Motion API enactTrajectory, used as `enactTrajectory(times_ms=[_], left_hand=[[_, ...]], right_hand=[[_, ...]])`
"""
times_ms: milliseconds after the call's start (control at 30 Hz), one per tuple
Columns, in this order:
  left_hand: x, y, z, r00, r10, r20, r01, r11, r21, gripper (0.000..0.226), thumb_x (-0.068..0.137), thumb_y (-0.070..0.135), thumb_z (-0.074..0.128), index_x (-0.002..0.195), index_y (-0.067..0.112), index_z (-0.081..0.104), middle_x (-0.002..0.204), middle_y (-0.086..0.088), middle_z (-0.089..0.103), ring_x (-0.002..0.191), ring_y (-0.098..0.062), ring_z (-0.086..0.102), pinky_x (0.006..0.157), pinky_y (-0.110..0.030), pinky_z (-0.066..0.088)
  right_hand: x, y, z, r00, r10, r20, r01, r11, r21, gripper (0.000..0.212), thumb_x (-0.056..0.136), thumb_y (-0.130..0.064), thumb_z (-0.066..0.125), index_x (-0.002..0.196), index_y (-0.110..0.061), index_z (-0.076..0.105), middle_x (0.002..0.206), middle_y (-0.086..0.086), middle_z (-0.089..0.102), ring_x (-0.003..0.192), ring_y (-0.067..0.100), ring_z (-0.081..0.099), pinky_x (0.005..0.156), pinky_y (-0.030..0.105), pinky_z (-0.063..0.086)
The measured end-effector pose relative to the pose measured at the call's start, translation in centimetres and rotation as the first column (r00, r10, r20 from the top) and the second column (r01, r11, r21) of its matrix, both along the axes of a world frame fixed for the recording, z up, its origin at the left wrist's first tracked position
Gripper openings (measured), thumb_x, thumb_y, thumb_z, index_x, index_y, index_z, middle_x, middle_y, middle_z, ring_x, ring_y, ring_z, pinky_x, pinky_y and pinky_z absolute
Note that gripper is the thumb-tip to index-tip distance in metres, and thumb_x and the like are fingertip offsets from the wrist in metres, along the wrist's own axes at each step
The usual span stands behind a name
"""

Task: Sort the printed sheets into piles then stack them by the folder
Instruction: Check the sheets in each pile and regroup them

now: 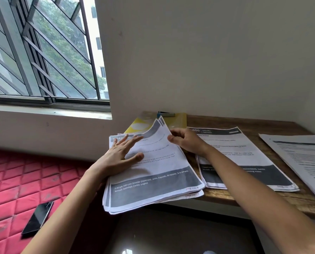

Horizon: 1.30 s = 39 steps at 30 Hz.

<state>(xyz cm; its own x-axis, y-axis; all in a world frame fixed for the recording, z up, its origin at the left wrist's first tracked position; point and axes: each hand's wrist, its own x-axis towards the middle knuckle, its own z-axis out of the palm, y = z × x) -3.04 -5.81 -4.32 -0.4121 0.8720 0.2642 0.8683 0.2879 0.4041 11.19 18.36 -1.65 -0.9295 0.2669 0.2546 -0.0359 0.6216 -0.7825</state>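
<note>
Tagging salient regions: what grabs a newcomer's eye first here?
The hands on the pile at the left end of the desk: the left hand presses flat on it, the right hand pinches the curled far edge of the top sheets. Then a second pile and a third pile to its right, a yellow folder by the wall behind, and a phone on the red mattress.

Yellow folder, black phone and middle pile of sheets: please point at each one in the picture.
yellow folder [178, 120]: head view, bare right part of its cover.
black phone [37, 218]: head view, middle of its screen.
middle pile of sheets [244, 153]: head view, white area of top sheet.
</note>
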Motion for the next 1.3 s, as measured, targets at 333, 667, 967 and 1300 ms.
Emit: enactTrajectory(times_ms=[333, 667, 967, 1300], left_hand=[[-0.3, 1.2, 1.4, 0.993, -0.019, -0.113, 0.032, 0.993, 0.113, 0.083, 0.075, 0.082, 0.036, 0.146, 0.054, 0.004, 0.159, 0.017, -0.011, 0.147, -0.009, -0.015, 0.118, -0.039, -0.009], [-1.5, 2.8, 0.3, 0.995, -0.067, -0.074, 0.071, 0.996, 0.047, 0.085, 0.071, 0.091, 0.015, 0.142, 0.048, 0.03, 0.151, 0.021, 0.03, 0.148, -0.008, -0.002, 0.119, -0.044, -0.008], [-2.0, 3.0, -0.2, 0.997, -0.061, -0.052, 0.068, 0.987, 0.145, 0.079, 0.075, 0.088, 0.026, 0.139, 0.044, 0.041, 0.146, 0.021, 0.037, 0.148, -0.007, 0.004, 0.119, -0.045, -0.005], [-2.4, 3.4, 0.5, 0.961, -0.002, -0.276, 0.073, 0.967, 0.245, 0.043, 0.091, 0.04, 0.055, 0.133, 0.033, 0.054, 0.138, 0.011, 0.054, 0.143, -0.022, 0.03, 0.114, -0.059, 0.007]], right_hand=[[0.3, -1.2, 0.2, 0.973, 0.209, 0.104, -0.231, 0.918, 0.323, 0.056, 0.085, -0.009, 0.067, 0.131, -0.037, 0.053, 0.143, -0.008, 0.047, 0.137, -0.001, 0.03, 0.113, 0.026, 0.022], [-0.1, -0.5, 1.2, 0.992, -0.123, -0.023, 0.124, 0.991, 0.042, 0.029, 0.099, -0.025, 0.047, 0.118, -0.013, 0.065, 0.124, 0.0, 0.063, 0.112, 0.003, 0.057, 0.086, 0.01, 0.042], [-0.6, -0.3, 0.7, 0.933, -0.327, 0.149, 0.308, 0.941, 0.139, 0.041, 0.086, -0.024, 0.068, 0.122, -0.009, 0.056, 0.113, 0.007, 0.064, 0.107, 0.022, 0.06, 0.092, 0.034, 0.046], [-0.6, -0.7, 0.8, 0.981, -0.186, 0.058, 0.194, 0.954, -0.229, 0.029, 0.078, -0.003, 0.073, 0.106, -0.001, 0.066, 0.105, 0.012, 0.07, 0.087, 0.022, 0.068, 0.079, 0.032, 0.055]])
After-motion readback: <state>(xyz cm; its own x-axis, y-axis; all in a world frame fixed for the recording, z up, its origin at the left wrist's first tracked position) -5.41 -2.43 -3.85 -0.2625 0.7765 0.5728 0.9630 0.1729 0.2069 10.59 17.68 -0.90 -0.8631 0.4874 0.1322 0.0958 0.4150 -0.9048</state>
